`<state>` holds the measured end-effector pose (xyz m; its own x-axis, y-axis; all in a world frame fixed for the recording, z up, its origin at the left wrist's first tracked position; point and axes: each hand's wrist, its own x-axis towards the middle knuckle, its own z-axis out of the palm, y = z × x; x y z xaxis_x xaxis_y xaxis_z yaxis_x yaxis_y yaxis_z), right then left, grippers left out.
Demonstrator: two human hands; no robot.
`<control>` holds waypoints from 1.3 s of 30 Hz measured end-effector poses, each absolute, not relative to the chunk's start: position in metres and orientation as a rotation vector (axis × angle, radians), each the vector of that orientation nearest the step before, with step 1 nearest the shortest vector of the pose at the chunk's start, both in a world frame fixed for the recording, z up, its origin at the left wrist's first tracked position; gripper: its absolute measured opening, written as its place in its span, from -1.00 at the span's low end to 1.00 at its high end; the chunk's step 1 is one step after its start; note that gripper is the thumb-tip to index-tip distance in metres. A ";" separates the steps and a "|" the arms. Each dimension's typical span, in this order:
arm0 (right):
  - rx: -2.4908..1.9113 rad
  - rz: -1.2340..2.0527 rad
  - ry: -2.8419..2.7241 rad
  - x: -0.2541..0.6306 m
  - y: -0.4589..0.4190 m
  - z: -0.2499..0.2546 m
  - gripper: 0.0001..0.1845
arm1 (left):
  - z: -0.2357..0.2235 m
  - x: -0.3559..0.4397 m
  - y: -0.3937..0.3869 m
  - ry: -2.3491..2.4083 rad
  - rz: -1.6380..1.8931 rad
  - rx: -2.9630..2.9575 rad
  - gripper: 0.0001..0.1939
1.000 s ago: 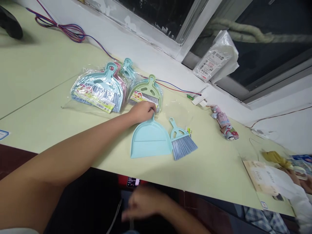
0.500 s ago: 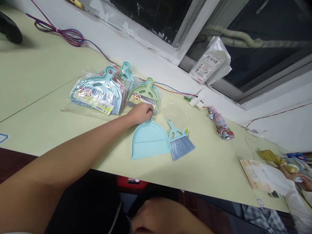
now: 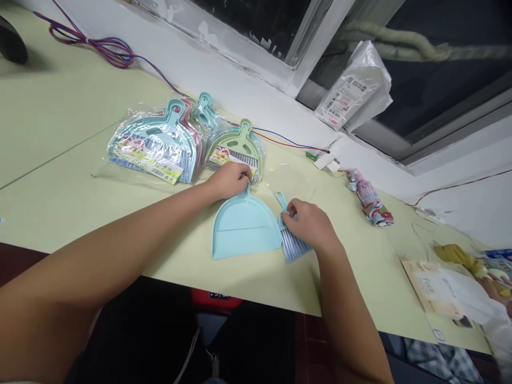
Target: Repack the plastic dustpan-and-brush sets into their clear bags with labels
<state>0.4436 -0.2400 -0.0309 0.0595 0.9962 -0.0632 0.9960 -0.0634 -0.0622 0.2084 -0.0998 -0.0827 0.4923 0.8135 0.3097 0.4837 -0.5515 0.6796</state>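
A small light blue dustpan (image 3: 242, 229) lies flat on the pale green table (image 3: 72, 176). My left hand (image 3: 230, 180) is closed around its handle at the far end. Just right of the pan lies a little blue brush (image 3: 291, 242) with grey bristles. My right hand (image 3: 308, 224) rests on top of the brush, fingers curled over its handle and head, hiding most of it.
Behind my left hand lie a packaged green dustpan set (image 3: 237, 151) and a stack of packaged blue sets (image 3: 156, 146). Clear wrap (image 3: 294, 178), a folded patterned cloth (image 3: 370, 200), wires (image 3: 100, 48) and a plastic parcel (image 3: 352, 90) lie near the wall. Another person's hand (image 3: 498, 288) shows far right.
My right hand has come up from below the table edge and landed on the brush. My left hand stays on the dustpan handle.
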 end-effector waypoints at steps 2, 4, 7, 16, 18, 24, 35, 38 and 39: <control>-2.289 0.143 -2.171 0.444 -0.243 -0.029 -0.85 | -0.083 0.207 -0.100 1.075 0.846 2.218 -0.66; -2.303 0.136 -2.151 0.448 -0.242 -0.028 -0.83 | -0.083 0.206 -0.099 1.080 0.840 2.208 -0.66; -2.334 0.150 -2.087 0.456 -0.237 -0.032 -0.77 | -0.082 0.205 -0.099 1.090 0.828 2.190 -0.66; -2.314 0.226 -1.825 0.462 -0.236 -0.027 -0.74 | -0.081 0.206 -0.100 1.110 0.816 2.175 -0.68; -2.264 0.150 -1.765 0.462 -0.240 -0.020 -0.76 | -0.081 0.206 -0.100 1.117 0.818 2.171 -0.68; -1.931 -0.126 -1.562 0.461 -0.241 -0.016 -0.75 | -0.081 0.205 -0.100 1.116 0.849 2.168 -0.68; -1.559 -0.288 -1.594 0.443 -0.241 -0.025 -0.78 | -0.072 0.206 -0.105 1.193 0.865 1.998 -0.67; -1.608 -0.183 -1.751 0.428 -0.249 -0.020 -0.77 | -0.074 0.210 -0.106 1.127 0.806 1.725 -0.71; -1.642 -0.137 -1.803 0.423 -0.252 -0.018 -0.77 | -0.075 0.212 -0.106 1.095 0.797 1.653 -0.72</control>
<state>0.4230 -0.2520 -0.0181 0.0322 0.8402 0.5414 0.9121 0.1968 -0.3596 0.2119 -0.1062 -0.0755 0.3833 0.9236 0.0109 0.2943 -0.1333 0.9464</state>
